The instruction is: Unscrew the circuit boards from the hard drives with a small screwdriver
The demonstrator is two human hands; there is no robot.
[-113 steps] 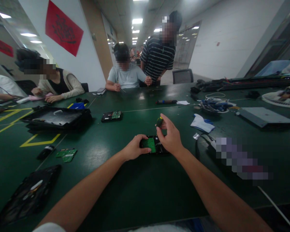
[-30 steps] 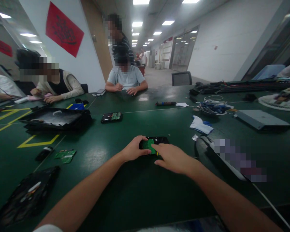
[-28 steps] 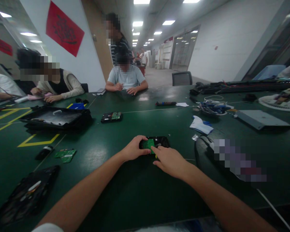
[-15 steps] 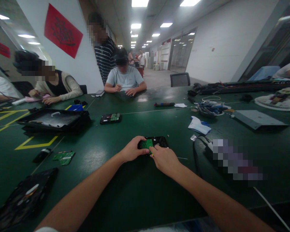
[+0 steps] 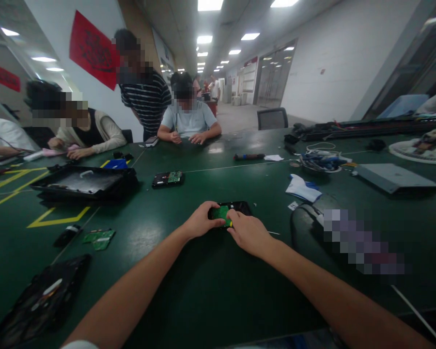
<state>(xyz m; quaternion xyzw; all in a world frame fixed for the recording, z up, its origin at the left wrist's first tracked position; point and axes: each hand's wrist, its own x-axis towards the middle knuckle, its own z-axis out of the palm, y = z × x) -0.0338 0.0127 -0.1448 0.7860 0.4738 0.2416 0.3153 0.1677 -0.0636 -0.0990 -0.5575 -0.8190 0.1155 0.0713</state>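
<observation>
Gripping a black case [image 5: 242, 207] by its left end with the left hand [image 5: 202, 222], with the thumb over its green board [image 5: 221, 212]. Curled with the right hand [image 5: 250, 233] around a mostly hidden tool [image 5: 231, 224], showing yellow at the board's right side. Lying, with the case, between the near and far edges of the green worktop [image 5: 189, 276]. Rightward: a white-and-blue cloth [image 5: 302, 188]. Leftward, toward the near edge: a loose circuit board [image 5: 101, 238], a black panel [image 5: 45, 293]. At the far edge: a seated person [image 5: 190, 118] in light blue.
</observation>
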